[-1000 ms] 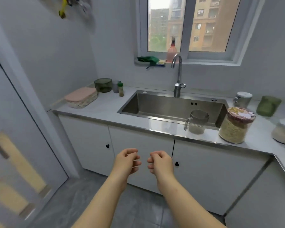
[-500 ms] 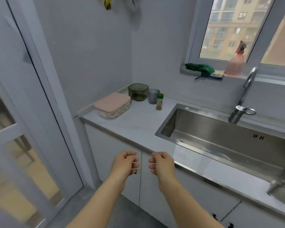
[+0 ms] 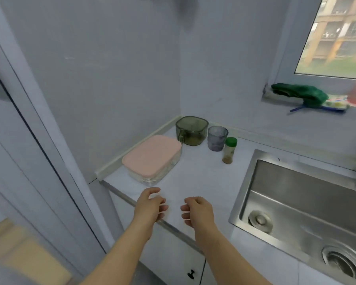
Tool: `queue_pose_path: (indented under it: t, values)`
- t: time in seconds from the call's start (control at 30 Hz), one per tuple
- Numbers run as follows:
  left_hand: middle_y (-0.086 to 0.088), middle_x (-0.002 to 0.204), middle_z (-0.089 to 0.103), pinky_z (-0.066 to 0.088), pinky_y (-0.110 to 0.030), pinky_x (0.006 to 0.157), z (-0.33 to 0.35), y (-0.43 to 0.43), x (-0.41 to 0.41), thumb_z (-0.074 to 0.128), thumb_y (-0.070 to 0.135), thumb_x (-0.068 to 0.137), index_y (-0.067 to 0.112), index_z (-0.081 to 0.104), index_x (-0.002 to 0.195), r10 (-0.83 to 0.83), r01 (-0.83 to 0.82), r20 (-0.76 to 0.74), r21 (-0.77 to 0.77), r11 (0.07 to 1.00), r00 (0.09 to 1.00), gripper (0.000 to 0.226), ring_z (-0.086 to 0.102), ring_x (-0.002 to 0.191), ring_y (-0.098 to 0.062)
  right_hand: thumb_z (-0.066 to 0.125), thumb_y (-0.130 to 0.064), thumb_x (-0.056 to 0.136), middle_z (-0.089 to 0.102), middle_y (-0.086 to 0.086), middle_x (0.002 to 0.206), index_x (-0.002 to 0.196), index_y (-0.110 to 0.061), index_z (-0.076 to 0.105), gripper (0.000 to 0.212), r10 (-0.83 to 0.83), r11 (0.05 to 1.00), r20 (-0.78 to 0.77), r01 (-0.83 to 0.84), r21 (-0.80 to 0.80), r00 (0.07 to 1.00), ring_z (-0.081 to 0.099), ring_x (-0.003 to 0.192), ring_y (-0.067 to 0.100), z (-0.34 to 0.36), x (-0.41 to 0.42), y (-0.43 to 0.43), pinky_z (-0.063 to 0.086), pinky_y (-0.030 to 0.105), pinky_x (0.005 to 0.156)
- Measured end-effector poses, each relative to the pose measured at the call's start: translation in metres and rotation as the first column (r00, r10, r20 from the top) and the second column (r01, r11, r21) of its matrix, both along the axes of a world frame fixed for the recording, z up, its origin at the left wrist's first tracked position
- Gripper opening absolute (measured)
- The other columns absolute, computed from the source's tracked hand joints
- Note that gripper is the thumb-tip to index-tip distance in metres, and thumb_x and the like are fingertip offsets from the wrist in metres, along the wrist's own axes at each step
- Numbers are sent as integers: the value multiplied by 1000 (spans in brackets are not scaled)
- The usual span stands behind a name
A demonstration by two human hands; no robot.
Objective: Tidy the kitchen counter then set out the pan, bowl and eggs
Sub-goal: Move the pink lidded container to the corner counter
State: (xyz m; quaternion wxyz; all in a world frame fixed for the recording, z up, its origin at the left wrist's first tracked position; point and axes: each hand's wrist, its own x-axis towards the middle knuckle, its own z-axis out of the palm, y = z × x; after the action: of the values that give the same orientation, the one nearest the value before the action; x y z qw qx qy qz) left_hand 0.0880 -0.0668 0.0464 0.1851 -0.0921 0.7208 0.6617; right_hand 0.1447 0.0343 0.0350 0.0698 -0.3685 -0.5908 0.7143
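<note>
A clear box with a pink lid point(image 3: 152, 157) lies on the white counter point(image 3: 197, 171) near the left wall. Behind it in the corner stand a dark green square container point(image 3: 191, 130), a grey tumbler point(image 3: 217, 138) and a small spice jar with a green cap point(image 3: 229, 150). My left hand point(image 3: 150, 206) and my right hand point(image 3: 196, 211) hover side by side over the counter's front edge, fingers loosely curled, holding nothing. No pan, bowl or eggs are in view.
A steel sink point(image 3: 300, 204) takes up the right side, with a drain at its near left corner. On the window sill lie a green cloth point(image 3: 300, 94) and a sponge. White cabinet doors point(image 3: 173, 256) sit below the counter; a door frame stands at left.
The view has swung left and moved closer to the counter's left corner. Both hands now reach over the counter edge, still empty and loosely curled.
</note>
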Motion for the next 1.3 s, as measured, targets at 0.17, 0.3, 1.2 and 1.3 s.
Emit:
queue_pose_path:
  t: [0.17,0.3,1.2,1.3]
  values:
    - [-5,83,52,49,-32,70,-1,17,-64,44,6,94,15,46,113,235,-235,-25,-6,972,972,22,53,71,-18,44,-14,96,58,5,81,98,-9,57,14,125,992,8,-125,27,992,49,62,17,0,-66,32,41,24,57]
    - [-2,77,47,41,-29,60,-5,18,-109,48,7,92,7,48,119,443,-443,-34,-1,897,896,27,44,63,-16,43,-14,96,54,4,81,94,-10,58,15,185,980,23,-186,65,982,47,66,18,-7,-118,49,41,26,61]
    - [-12,88,63,45,-40,82,-35,-8,-202,53,17,90,10,58,94,261,-419,435,320,850,862,10,57,78,-28,52,-22,90,43,5,89,102,-10,39,20,125,986,85,-133,102,989,40,73,17,-26,-247,95,33,30,64]
    - [-12,92,64,43,-45,91,-36,-10,-205,53,21,89,13,59,96,223,-403,445,366,838,868,12,57,84,-30,53,-23,90,40,4,86,89,-16,38,17,63,998,63,-65,25,996,39,72,18,-27,-238,90,34,30,64]
